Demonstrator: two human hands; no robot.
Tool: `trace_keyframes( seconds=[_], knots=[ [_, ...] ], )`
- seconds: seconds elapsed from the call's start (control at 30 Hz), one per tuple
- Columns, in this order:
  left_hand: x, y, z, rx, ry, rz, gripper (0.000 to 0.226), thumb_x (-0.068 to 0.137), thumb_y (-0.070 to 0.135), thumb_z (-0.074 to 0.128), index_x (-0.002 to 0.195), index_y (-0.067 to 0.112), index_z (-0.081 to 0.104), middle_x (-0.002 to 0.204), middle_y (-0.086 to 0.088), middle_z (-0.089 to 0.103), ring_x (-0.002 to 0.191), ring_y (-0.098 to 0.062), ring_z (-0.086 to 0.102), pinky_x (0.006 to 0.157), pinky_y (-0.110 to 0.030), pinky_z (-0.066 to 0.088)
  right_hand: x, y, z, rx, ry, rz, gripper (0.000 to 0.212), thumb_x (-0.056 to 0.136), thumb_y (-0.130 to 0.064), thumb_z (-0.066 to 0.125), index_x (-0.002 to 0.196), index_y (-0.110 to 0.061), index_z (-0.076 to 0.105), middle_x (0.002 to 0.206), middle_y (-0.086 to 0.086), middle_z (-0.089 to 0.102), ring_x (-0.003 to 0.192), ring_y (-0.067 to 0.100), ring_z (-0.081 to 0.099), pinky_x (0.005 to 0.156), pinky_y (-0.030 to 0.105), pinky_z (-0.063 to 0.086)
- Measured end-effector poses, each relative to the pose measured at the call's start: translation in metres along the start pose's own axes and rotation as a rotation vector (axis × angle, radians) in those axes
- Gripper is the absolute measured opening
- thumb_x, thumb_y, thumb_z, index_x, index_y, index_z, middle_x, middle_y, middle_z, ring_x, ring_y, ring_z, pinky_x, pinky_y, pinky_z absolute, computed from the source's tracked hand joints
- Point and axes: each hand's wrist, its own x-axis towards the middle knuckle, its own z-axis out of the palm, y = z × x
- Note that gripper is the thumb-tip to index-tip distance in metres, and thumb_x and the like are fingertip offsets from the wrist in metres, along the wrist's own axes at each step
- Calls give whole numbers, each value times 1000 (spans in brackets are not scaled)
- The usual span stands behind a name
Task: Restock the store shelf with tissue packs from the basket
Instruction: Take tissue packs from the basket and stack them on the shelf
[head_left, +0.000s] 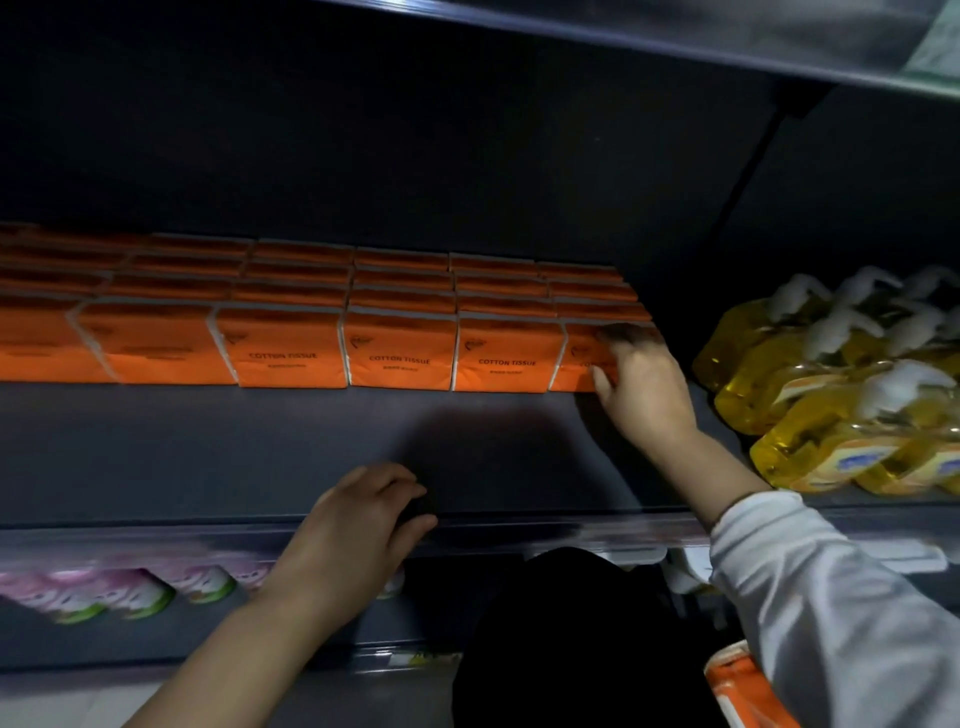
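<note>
Tissue packs (400, 358) stood in orange rows across mid-frame, broad faces outward. The right hand (644, 384), the nearer, gripped the end pack (574, 358) at right of centre. The left hand (358, 514) rested loosely curled and empty on the shelf (208, 452) edge, lower centre.

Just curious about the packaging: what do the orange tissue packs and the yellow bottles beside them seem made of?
The orange tissue packs look wrapped in thin plastic film, faintly glossy, with soft white side edges. The yellow bottles are probably clear shiny plastic: yellow liquid shows through.
</note>
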Motion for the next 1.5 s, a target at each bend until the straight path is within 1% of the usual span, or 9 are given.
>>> trace_keyframes(
  seconds=[0.37,0.5,0.67,0.8,0.93,1.07,1.27,1.43,1.5],
  knots=[
    [-1,43,-26,29,44,0,51,84,48,39,104,13,70,100,-1,67,93,-25,62,84,-34,50,-109,46,-41,240,47,21,38,77,-8,70,114,-3,62,113,15,61,106,31,56,92,31,40],
    [3,101,-31,16,61,104,49,84,46,39,106,13,69,102,-3,66,95,-26,59,85,-36,48,-202,98,-66,195,-61,159,37,72,-3,73,108,-3,64,105,15,64,98,32,60,85,23,36],
    [15,194,-28,-85,61,241,39,85,36,52,112,13,67,107,-5,65,100,-27,57,86,-33,42,-299,149,-98,152,-140,373,31,75,-8,73,105,-6,66,103,13,67,97,31,62,86,28,43],
    [13,267,-5,-164,-70,391,36,87,31,59,117,13,64,114,-6,63,106,-28,56,89,-36,43,-347,171,-110,178,-172,600,40,75,-7,73,114,-9,64,116,13,64,106,33,60,93,37,44],
    [7,320,29,-195,-250,425,49,88,53,41,121,22,60,118,3,57,112,-17,49,92,-33,42,-374,181,-119,180,-212,756,42,85,-21,65,126,-18,55,130,4,55,116,23,53,95,30,39],
    [-5,340,69,-230,-380,455,22,94,35,49,115,32,57,106,10,52,103,-9,48,83,-27,42,-391,195,-121,229,-238,839,44,86,-26,62,129,-22,51,134,1,52,120,20,49,101,34,38],
    [-9,325,108,-210,-539,334,21,94,33,50,112,29,59,95,14,46,95,-9,51,79,-29,47,-393,226,-107,161,-125,1049,59,83,-34,65,135,-19,42,136,8,46,121,24,45,99,38,37],
    [-2,330,114,-275,-536,262,24,93,33,53,116,25,59,98,15,45,89,0,45,64,-10,33,-388,239,-78,92,-152,1230,66,82,-45,63,136,-18,37,135,14,41,115,32,50,91,43,44],
    [-1,332,117,-314,-560,212,27,93,33,56,118,25,58,99,18,43,84,2,46,61,-8,33,-385,239,-73,192,-129,1309,58,83,-37,62,131,-14,41,132,19,39,109,37,52,90,44,44]
  ],
)
